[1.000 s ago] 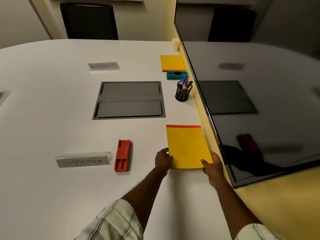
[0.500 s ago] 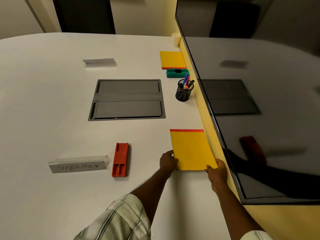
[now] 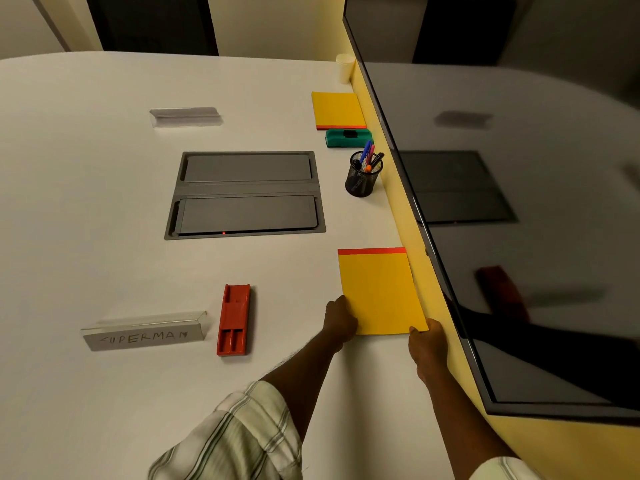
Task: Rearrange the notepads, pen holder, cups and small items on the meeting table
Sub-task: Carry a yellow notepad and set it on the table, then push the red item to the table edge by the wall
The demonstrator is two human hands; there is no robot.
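A yellow notepad (image 3: pixel 379 292) with a red top strip lies flat on the white table (image 3: pixel 104 202) close to the yellow wall. My left hand (image 3: pixel 338 320) holds its near left corner and my right hand (image 3: pixel 425 341) holds its near right corner. Farther back lie a second yellow notepad (image 3: pixel 337 109), a green eraser (image 3: pixel 348 137) and a black mesh pen holder (image 3: pixel 363 176) with several pens. A cream cup (image 3: pixel 345 68) stands at the far end by the wall. A red tray (image 3: pixel 233 319) and a "SUPERMAN" name plate (image 3: pixel 145 332) sit to the left.
A grey cable hatch (image 3: pixel 246 195) is set into the table's middle. A second name plate (image 3: pixel 185 116) lies beyond it. A large dark screen (image 3: pixel 519 202) hangs on the wall (image 3: pixel 408 216) along the right edge. Dark chairs stand behind the table.
The near notepad has slid a little to the right, closer to the wall, with both hands still at its near corners. The view tilted slightly.
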